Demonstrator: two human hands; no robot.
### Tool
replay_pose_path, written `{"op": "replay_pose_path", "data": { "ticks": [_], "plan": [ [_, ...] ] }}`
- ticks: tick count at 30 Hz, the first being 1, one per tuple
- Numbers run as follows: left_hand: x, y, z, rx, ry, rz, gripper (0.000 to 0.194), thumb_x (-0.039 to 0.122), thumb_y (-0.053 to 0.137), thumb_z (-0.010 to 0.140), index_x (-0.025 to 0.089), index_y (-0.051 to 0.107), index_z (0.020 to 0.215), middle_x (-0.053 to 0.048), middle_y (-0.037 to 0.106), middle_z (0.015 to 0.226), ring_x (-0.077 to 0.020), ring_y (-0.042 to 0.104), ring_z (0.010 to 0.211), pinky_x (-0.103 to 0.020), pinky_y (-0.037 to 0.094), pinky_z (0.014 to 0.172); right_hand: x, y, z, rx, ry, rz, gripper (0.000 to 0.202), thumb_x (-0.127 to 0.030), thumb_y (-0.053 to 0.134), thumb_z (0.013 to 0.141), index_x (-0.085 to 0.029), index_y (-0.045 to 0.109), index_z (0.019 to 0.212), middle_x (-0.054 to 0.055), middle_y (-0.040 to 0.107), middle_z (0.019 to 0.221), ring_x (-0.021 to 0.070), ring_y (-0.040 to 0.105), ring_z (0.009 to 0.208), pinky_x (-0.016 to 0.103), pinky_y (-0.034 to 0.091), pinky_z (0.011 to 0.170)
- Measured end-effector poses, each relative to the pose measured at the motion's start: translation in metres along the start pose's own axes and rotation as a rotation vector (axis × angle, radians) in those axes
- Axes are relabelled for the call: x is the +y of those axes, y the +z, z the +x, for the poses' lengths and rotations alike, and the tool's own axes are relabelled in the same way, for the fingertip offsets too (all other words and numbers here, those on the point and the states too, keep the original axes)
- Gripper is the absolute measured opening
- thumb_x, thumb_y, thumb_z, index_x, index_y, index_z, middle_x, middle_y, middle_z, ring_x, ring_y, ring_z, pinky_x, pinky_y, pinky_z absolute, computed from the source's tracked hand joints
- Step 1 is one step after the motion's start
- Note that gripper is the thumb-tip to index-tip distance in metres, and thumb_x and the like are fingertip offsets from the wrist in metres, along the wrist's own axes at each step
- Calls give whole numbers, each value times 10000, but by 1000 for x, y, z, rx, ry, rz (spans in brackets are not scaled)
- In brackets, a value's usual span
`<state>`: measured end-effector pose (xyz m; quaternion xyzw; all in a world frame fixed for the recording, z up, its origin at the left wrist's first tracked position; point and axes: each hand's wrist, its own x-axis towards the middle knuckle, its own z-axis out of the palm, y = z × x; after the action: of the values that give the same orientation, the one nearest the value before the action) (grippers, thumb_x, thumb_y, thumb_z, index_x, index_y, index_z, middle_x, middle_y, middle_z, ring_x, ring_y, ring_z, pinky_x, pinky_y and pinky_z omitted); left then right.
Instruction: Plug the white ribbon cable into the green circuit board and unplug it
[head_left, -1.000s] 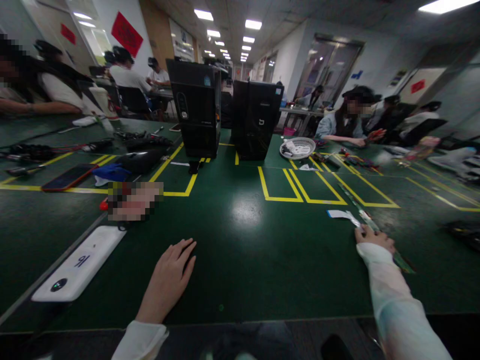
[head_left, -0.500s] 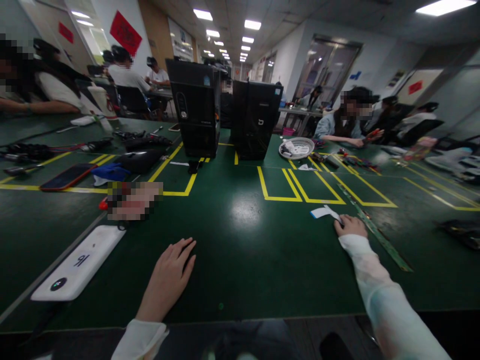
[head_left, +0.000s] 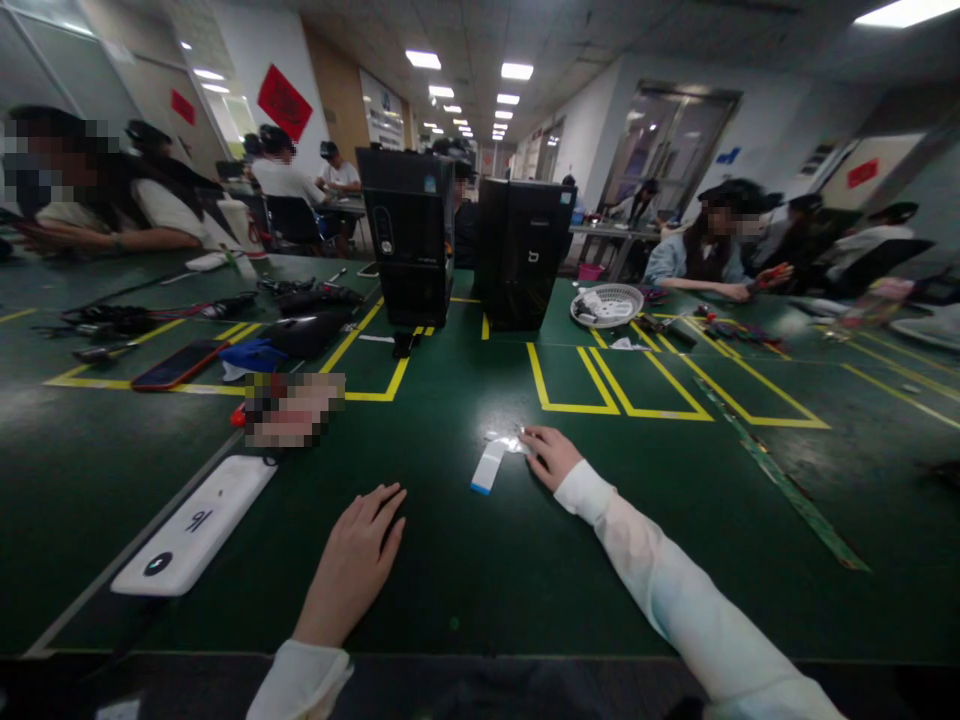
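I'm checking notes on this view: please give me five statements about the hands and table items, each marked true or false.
The right hand holds one end of the white flex cable. True.
The flex cable's free end is tipped red. False: it is blue.
The left hand holds nothing. True.
The basket is left of the computer towers. False: the white plastic basket is right of both black computer towers.
The long green circuit-board strip lies right of the right hand. True.
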<state>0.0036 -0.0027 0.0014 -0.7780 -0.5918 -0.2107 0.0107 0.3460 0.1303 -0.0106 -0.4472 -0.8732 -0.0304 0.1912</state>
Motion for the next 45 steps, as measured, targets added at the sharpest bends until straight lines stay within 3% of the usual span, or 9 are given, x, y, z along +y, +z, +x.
{"op": "replay_pose_path", "data": {
  "ticks": [3, 7, 18, 22, 26, 30, 35, 39, 45],
  "plan": [
    [0, 0, 1, -3, -2, 4, 411, 334, 402, 938, 168, 567, 1276, -112, 576, 1315, -265, 523, 1226, -483, 381, 1074, -45, 2, -2, 21, -253, 183, 387, -219, 482, 872, -156, 554, 1247, 137, 566, 1253, 246, 517, 1131, 431, 458, 940],
    [-1, -1, 0, -34, -6, 17, 424, 344, 388, 943, 168, 553, 1292, -111, 566, 1328, -267, 511, 1237, -493, 382, 1071, -76, -3, -7, -14, -356, 306, 397, -207, 494, 869, -183, 527, 1264, 120, 557, 1270, 230, 510, 1138, 416, 458, 925],
    [-1, 0, 1, -35, -19, 17, 424, 357, 381, 945, 178, 551, 1289, -111, 567, 1331, -264, 509, 1243, -499, 386, 1066, -70, -16, -9, -64, -340, 417, 513, -459, 562, 858, -217, 516, 1307, 115, 545, 1286, 235, 520, 1147, 426, 453, 933],
    [1, -3, 0, -39, -21, 12, 425, 354, 381, 945, 178, 545, 1295, -112, 567, 1330, -263, 513, 1241, -501, 385, 1068, -32, -5, -20, 70, -110, 227, 475, -464, 429, 927, -196, 537, 1303, 156, 513, 1318, 282, 473, 1205, 498, 415, 989],
    [1, -3, 0, -37, -19, 19, 422, 343, 381, 945, 177, 544, 1297, -110, 565, 1333, -262, 508, 1247, -500, 384, 1070, 29, -6, -41, 67, 207, -7, 552, -506, 421, 906, -169, 516, 1332, 186, 448, 1383, 332, 377, 1306, 542, 378, 1027],
    [1, -1, 0, -26, -9, 21, 420, 345, 383, 944, 173, 554, 1288, -111, 567, 1332, -265, 502, 1253, -493, 377, 1077, 86, -32, -75, 57, 715, -268, 586, -435, 426, 899, -64, 476, 1350, 233, 365, 1445, 356, 276, 1372, 529, 306, 1070],
    [1, -1, 0, -19, -11, 4, 420, 353, 383, 944, 177, 563, 1280, -109, 570, 1330, -266, 506, 1251, -489, 379, 1075, 129, -71, -138, 131, 1379, -376, 720, -532, 345, 895, -43, 370, 1423, 279, 257, 1486, 405, 232, 1377, 618, 225, 1052],
    [1, -1, 0, -35, -20, 2, 434, 358, 377, 943, 177, 551, 1297, -112, 562, 1340, -275, 502, 1255, -506, 384, 1068, 141, -86, -172, 116, 1429, -325, 717, -542, 319, 877, -70, 408, 1409, 263, 343, 1455, 428, 315, 1323, 665, 213, 1018],
    [0, -1, 0, -43, -5, 17, 442, 361, 376, 944, 167, 545, 1303, -115, 560, 1342, -272, 497, 1260, -501, 371, 1080, 131, -90, -179, 201, 1408, -399, 702, -536, 372, 859, -90, 433, 1397, 283, 297, 1467, 463, 334, 1290, 617, 263, 991]
  ]
}}
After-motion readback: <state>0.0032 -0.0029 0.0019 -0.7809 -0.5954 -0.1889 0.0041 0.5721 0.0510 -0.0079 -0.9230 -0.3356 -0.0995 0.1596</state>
